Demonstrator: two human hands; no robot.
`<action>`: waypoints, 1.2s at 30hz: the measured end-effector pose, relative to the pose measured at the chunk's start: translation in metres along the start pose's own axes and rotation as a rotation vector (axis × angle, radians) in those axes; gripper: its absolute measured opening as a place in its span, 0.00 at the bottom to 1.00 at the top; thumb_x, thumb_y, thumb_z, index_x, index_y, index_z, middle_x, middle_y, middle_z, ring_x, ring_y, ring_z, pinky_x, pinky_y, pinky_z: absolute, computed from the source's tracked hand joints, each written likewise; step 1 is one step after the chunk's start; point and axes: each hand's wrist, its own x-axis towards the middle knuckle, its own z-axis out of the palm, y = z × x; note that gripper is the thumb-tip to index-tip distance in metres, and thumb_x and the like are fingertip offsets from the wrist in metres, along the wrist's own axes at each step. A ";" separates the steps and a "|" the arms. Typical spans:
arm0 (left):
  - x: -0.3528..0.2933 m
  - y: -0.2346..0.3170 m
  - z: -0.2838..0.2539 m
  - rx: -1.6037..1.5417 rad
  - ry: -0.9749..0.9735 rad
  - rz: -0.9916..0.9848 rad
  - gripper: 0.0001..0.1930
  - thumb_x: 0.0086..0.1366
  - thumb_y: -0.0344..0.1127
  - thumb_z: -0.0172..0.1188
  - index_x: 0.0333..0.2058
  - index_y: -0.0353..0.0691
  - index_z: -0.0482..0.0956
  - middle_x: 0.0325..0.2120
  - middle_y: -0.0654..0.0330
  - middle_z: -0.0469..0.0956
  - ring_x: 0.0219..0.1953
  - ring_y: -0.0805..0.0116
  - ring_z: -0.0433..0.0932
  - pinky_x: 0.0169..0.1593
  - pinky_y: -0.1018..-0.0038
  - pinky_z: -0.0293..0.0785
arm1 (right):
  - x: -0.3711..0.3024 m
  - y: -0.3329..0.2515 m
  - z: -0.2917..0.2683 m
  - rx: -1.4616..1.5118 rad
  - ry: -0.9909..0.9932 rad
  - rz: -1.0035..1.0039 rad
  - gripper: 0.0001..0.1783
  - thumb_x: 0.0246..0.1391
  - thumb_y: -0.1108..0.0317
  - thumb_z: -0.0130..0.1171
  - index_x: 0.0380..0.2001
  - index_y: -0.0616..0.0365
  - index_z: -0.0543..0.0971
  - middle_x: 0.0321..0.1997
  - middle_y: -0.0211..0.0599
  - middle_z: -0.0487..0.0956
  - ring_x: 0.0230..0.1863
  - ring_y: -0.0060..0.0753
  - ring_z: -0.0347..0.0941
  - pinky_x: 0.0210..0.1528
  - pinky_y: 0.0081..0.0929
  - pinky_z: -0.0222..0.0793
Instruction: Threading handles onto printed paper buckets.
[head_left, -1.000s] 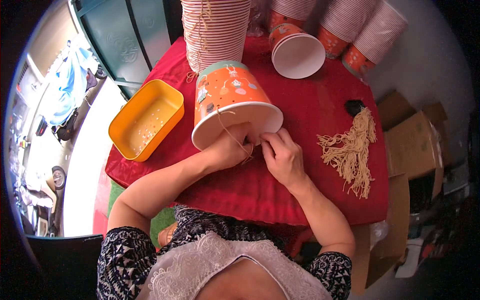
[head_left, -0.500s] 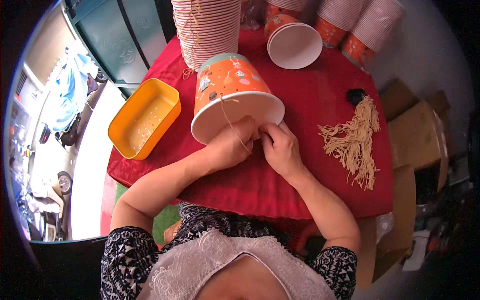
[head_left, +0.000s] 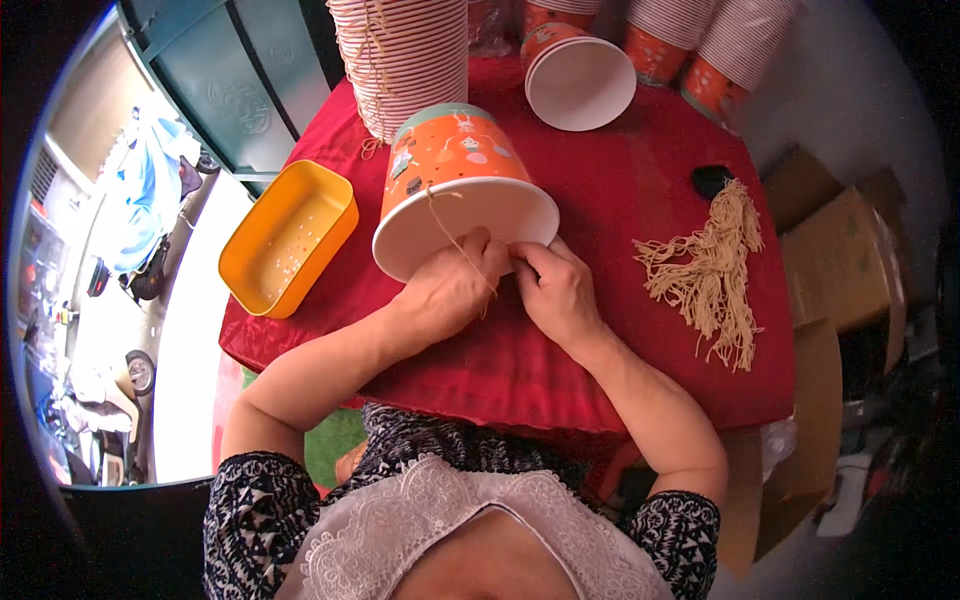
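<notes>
Tilting on the red cloth (head_left: 620, 190), one orange paper bucket (head_left: 450, 150) presents its mouth, seemingly so left hand (head_left: 455, 285) and right hand (head_left: 560, 293) can meet there, both pinched close, on what I cannot tell.

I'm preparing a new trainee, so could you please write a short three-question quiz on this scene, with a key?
1. True or false: the yellow rectangular tub stands left of the orange patterned paper bucket.

2. Where is the bundle of beige strings?
A) inside the tub
B) on the red cloth, right of the bucket
C) inside the bucket

3. Which hand does the thin beige string hanging from the bucket cross in this view?

Key: 1. True. 2. B. 3. The left hand.
</notes>
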 end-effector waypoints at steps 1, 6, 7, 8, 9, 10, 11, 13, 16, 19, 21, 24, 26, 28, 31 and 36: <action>0.000 0.000 0.000 0.018 -0.011 -0.034 0.12 0.56 0.26 0.52 0.40 0.32 0.66 0.35 0.41 0.71 0.34 0.40 0.75 0.36 0.54 0.74 | 0.000 -0.002 -0.001 -0.009 -0.021 0.022 0.11 0.47 0.81 0.56 0.37 0.62 0.78 0.38 0.49 0.78 0.40 0.52 0.77 0.40 0.38 0.74; 0.002 -0.004 0.005 -0.037 0.031 -0.018 0.10 0.57 0.27 0.52 0.37 0.31 0.67 0.33 0.43 0.72 0.32 0.43 0.76 0.34 0.56 0.74 | 0.001 -0.004 -0.001 0.005 0.011 -0.001 0.14 0.48 0.80 0.54 0.39 0.61 0.78 0.39 0.51 0.77 0.40 0.55 0.76 0.40 0.41 0.74; 0.002 -0.005 0.005 -0.045 0.050 0.007 0.09 0.57 0.28 0.51 0.36 0.30 0.68 0.32 0.45 0.72 0.30 0.47 0.76 0.33 0.59 0.74 | 0.001 -0.003 -0.001 0.036 0.028 -0.011 0.15 0.47 0.78 0.53 0.41 0.60 0.77 0.39 0.53 0.76 0.39 0.57 0.75 0.40 0.44 0.73; 0.003 -0.004 0.004 -0.047 0.049 0.011 0.09 0.57 0.28 0.51 0.36 0.30 0.68 0.32 0.45 0.72 0.30 0.47 0.76 0.33 0.59 0.74 | 0.001 -0.001 -0.001 0.033 0.030 -0.008 0.15 0.47 0.78 0.53 0.41 0.60 0.77 0.39 0.53 0.76 0.39 0.57 0.75 0.40 0.44 0.73; 0.004 -0.004 0.002 -0.057 0.050 0.028 0.09 0.58 0.29 0.51 0.36 0.30 0.68 0.32 0.44 0.73 0.31 0.46 0.76 0.33 0.58 0.73 | 0.001 0.002 -0.001 0.036 0.025 -0.018 0.16 0.48 0.78 0.52 0.43 0.59 0.77 0.40 0.54 0.75 0.40 0.57 0.75 0.41 0.44 0.73; 0.005 -0.004 0.001 -0.066 0.050 0.045 0.09 0.59 0.29 0.51 0.36 0.30 0.68 0.31 0.44 0.73 0.31 0.46 0.76 0.33 0.58 0.73 | 0.000 0.004 -0.001 0.040 0.020 -0.027 0.18 0.49 0.78 0.51 0.45 0.59 0.77 0.42 0.54 0.75 0.42 0.58 0.75 0.42 0.44 0.73; 0.005 -0.004 0.001 -0.065 0.050 0.045 0.09 0.59 0.29 0.51 0.36 0.30 0.68 0.31 0.44 0.73 0.31 0.46 0.76 0.33 0.58 0.73 | 0.001 0.004 -0.001 0.041 0.021 -0.027 0.18 0.49 0.78 0.51 0.45 0.59 0.77 0.42 0.54 0.75 0.42 0.58 0.75 0.42 0.44 0.73; 0.004 -0.006 0.001 -0.177 0.055 0.022 0.07 0.59 0.28 0.53 0.36 0.33 0.68 0.31 0.42 0.74 0.33 0.39 0.76 0.34 0.55 0.73 | 0.001 0.004 -0.001 0.065 0.002 -0.025 0.18 0.49 0.78 0.50 0.45 0.59 0.76 0.42 0.56 0.75 0.42 0.59 0.74 0.43 0.45 0.73; 0.003 -0.007 0.002 -0.154 0.044 -0.008 0.08 0.60 0.30 0.53 0.37 0.33 0.68 0.31 0.42 0.73 0.34 0.40 0.76 0.34 0.55 0.73 | 0.002 -0.001 -0.004 0.053 -0.033 0.009 0.15 0.51 0.82 0.49 0.43 0.64 0.77 0.43 0.55 0.76 0.45 0.55 0.75 0.44 0.40 0.73; 0.005 -0.005 0.001 -0.074 0.111 0.056 0.09 0.63 0.33 0.52 0.34 0.31 0.67 0.29 0.42 0.73 0.30 0.44 0.76 0.33 0.57 0.72 | 0.002 -0.002 -0.006 0.050 -0.065 0.027 0.14 0.51 0.81 0.50 0.41 0.64 0.77 0.43 0.55 0.75 0.44 0.56 0.74 0.44 0.41 0.73; 0.005 -0.004 0.000 -0.071 0.096 0.049 0.10 0.64 0.34 0.52 0.34 0.31 0.67 0.28 0.42 0.73 0.30 0.44 0.76 0.33 0.57 0.72 | 0.002 0.000 -0.007 0.053 -0.068 0.016 0.14 0.50 0.81 0.51 0.41 0.64 0.76 0.43 0.55 0.75 0.44 0.57 0.74 0.44 0.41 0.73; 0.004 -0.006 0.002 -0.078 0.068 0.035 0.10 0.63 0.34 0.52 0.35 0.31 0.67 0.29 0.42 0.73 0.31 0.44 0.75 0.33 0.57 0.72 | 0.002 -0.002 -0.008 0.061 -0.090 0.016 0.14 0.49 0.81 0.51 0.41 0.63 0.75 0.42 0.55 0.74 0.44 0.57 0.74 0.44 0.42 0.73; 0.004 -0.005 0.001 -0.091 0.056 0.030 0.10 0.63 0.33 0.52 0.35 0.31 0.67 0.30 0.42 0.73 0.31 0.44 0.76 0.33 0.57 0.72 | 0.001 -0.004 -0.008 0.062 -0.108 0.030 0.14 0.49 0.81 0.52 0.42 0.63 0.75 0.41 0.54 0.74 0.44 0.58 0.74 0.43 0.42 0.73; 0.005 -0.002 -0.003 -0.122 0.058 0.015 0.08 0.62 0.31 0.52 0.35 0.32 0.67 0.31 0.42 0.73 0.31 0.44 0.76 0.33 0.57 0.72 | 0.001 -0.005 -0.008 0.012 -0.132 0.044 0.16 0.48 0.81 0.52 0.43 0.62 0.74 0.42 0.54 0.74 0.44 0.57 0.73 0.43 0.42 0.72; 0.002 -0.003 -0.002 -0.096 -0.014 -0.029 0.10 0.61 0.31 0.51 0.38 0.31 0.67 0.33 0.41 0.73 0.31 0.43 0.76 0.34 0.57 0.72 | 0.000 -0.001 -0.005 0.040 -0.118 0.038 0.14 0.48 0.81 0.53 0.40 0.62 0.74 0.40 0.53 0.75 0.42 0.56 0.74 0.42 0.41 0.73; 0.002 -0.009 -0.001 -0.310 -0.040 -0.160 0.09 0.60 0.31 0.56 0.38 0.34 0.69 0.33 0.42 0.74 0.35 0.40 0.76 0.36 0.56 0.73 | 0.002 -0.005 -0.006 0.037 -0.103 0.037 0.09 0.47 0.81 0.55 0.34 0.64 0.75 0.34 0.51 0.76 0.38 0.54 0.75 0.39 0.40 0.72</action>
